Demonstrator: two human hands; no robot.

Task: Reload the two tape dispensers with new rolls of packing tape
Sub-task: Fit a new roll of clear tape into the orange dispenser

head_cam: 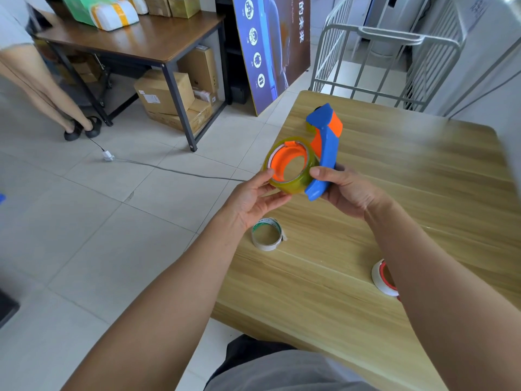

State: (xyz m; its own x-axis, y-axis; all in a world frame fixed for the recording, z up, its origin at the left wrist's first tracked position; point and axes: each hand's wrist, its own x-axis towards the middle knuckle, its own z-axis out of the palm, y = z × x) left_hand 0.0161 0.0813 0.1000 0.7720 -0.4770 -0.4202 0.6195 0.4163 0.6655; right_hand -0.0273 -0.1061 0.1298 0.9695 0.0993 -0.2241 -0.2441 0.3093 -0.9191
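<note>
Head view: both hands raised above the desk (352, 263) edge. Left hand (255, 198) fingers clasped around a yellowish tape roll (290, 166) seated on the orange hub of a blue tape dispenser (324, 148). Right hand (348, 193) fingers gripping the dispenser's blue handle, thumb touching the roll. Empty cardboard core (267, 234) lying on the desk just below the left hand.

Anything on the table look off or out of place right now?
Nothing damaged or spilled. Two used-up tape cores, one white, one red-and-white, lie loose on the table, the latter partly hidden by the right forearm.
</note>
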